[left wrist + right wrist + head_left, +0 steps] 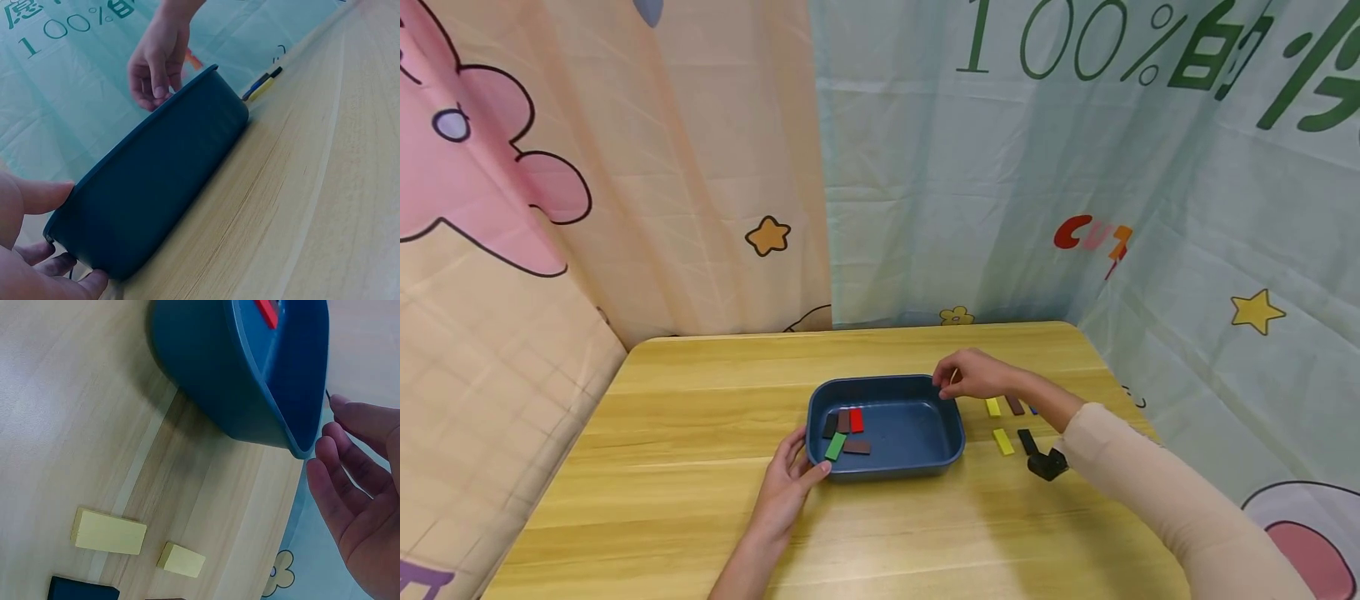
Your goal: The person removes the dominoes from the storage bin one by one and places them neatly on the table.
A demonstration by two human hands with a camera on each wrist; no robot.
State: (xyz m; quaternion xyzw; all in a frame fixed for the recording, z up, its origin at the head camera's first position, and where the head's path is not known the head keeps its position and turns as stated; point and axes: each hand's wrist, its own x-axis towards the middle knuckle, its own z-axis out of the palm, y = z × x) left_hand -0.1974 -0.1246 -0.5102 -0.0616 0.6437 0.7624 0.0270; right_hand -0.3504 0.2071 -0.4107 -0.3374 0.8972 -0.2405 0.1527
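Note:
A dark blue plastic tray (pixel 887 477) sits on the wooden table. My left hand (pixel 786 487) holds its left end, thumb at the near rim and the other fingers along the outer wall. Inside lie several small flat blocks: a red block (pixel 857 420), a green block (pixel 835 447), a black one and brown ones. My right hand (pixel 973 375) is over the far right corner, its thumb and forefinger together. In the right wrist view a thin dark sliver shows at that thumb's tip; most of it is hidden by the hand and the tray rim.
Right of the tray lie yellow blocks (pixel 1003 442), a brown block (pixel 1015 405), a partly hidden blue one and a black block (pixel 1027 441). A black angular object (pixel 1047 465) is beside my right sleeve. Printed curtains (pixel 910 208) hang behind the table.

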